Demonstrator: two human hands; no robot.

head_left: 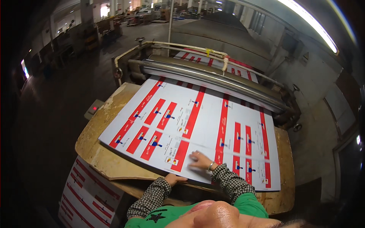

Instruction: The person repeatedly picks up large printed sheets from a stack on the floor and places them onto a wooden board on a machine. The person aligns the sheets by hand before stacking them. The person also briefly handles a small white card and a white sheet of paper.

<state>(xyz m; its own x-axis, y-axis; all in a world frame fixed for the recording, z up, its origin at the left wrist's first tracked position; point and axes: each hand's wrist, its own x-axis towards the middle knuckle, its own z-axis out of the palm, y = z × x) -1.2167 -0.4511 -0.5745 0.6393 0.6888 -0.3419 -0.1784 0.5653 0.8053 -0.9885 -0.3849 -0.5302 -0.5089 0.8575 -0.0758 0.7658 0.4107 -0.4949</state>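
Note:
A large printed sheet, white with red bands and small blue figures, lies on a worn wooden feed table. Its far part runs under a shiny metal roller. My left hand is at the sheet's near edge, left of centre. One finger lies along that edge; the others are hidden, so whether it grips the paper cannot be told. Over the sheet, just beyond the near edge, my right hand has its fingers apart and holds nothing. It is slightly blurred, and whether it touches the paper is unclear.
More printed sheets stand lower left, below the table. Pale pipes frame the roller machine, with hand knobs at its sides. A small box with a red light sits by the table's left edge. A grey wall rises at the right.

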